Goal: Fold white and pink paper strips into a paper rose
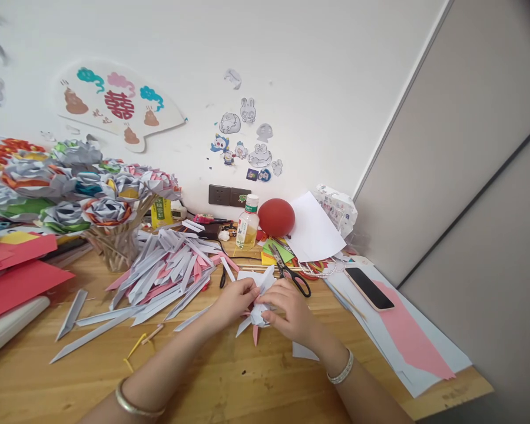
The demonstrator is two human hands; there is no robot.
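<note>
Both hands meet over a partly built paper flower (257,317) of folded white and pink strips, just above the wooden table. My left hand (236,299) pinches the flower's left side with thumb and finger. My right hand (287,309) grips it from the right, and its fingers cover part of the folds. A few strip ends stick out below and above the hands. To the left lies a large pile of folded white and pink paper strips (170,268). Black-handled scissors (289,272) rest just beyond my right hand.
Finished paper flowers (110,197) crowd the left back, beside red paper (20,288). A bottle (248,224), a red balloon (277,217) and a white sheet (313,229) stand along the wall. At right, a phone (369,288) lies over pink paper (417,341).
</note>
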